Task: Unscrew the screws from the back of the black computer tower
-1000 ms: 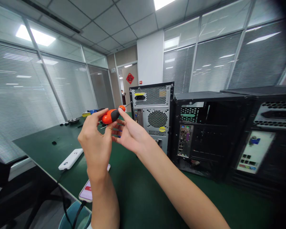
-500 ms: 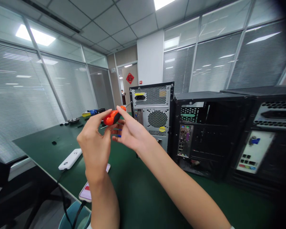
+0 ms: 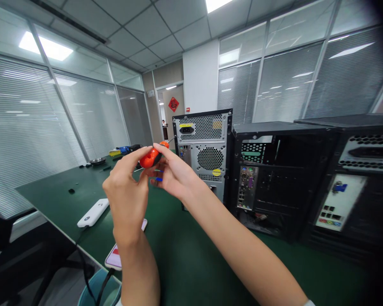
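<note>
Both my hands are raised over the green table and hold an orange-and-black screwdriver. My left hand pinches the handle's rear end with thumb and fingers. My right hand grips the front of the handle, the index finger laid along its top. The thin metal shaft points away toward the silver-backed computer tower standing just behind my hands. A small blue thing shows between my right fingers; I cannot name it.
Two black open computer cases stand right of the silver tower. A white power bank and a phone lie near the table's left edge. A metal bowl and small tools sit at the far end. A bin stands below.
The screwdriver has tilted a little more upright and shifted slightly right between my fingers. My left fingers have closed nearer the handle's end. Nothing else has moved.
</note>
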`<state>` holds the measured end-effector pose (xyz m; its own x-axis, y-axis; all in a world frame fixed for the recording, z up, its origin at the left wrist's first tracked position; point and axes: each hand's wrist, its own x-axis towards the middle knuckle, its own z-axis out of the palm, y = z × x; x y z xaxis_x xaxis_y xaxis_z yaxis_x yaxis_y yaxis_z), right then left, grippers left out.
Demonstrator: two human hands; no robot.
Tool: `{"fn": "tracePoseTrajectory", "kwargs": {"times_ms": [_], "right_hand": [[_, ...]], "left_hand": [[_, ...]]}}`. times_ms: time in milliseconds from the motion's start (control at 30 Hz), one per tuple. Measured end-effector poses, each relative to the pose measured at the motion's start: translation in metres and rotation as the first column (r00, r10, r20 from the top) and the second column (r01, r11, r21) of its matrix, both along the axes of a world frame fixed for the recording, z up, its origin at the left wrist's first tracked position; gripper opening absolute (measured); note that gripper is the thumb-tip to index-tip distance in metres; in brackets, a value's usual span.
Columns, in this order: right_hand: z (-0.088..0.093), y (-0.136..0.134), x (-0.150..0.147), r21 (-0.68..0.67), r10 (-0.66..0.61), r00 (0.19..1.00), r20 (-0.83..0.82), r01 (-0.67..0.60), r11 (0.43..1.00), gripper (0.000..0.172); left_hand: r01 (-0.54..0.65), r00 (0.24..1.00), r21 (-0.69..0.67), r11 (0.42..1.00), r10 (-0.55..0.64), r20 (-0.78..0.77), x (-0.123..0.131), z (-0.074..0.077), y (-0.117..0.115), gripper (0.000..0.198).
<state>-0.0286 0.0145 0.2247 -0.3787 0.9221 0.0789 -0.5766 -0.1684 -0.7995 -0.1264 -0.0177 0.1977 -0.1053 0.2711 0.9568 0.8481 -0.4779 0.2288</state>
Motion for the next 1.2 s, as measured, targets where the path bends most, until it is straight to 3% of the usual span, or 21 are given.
{"fn": "tracePoseTrajectory", "kwargs": {"times_ms": [1200], "right_hand": [[0.006,-0.0089,0.0032,-0.066,0.051,0.976,-0.213,-0.066,0.996,0.031]], "left_hand": [[0.088,0.994,0.012,0.996,-0.087,-0.065,0.0004,0.002,-0.0029,0.052]]}}
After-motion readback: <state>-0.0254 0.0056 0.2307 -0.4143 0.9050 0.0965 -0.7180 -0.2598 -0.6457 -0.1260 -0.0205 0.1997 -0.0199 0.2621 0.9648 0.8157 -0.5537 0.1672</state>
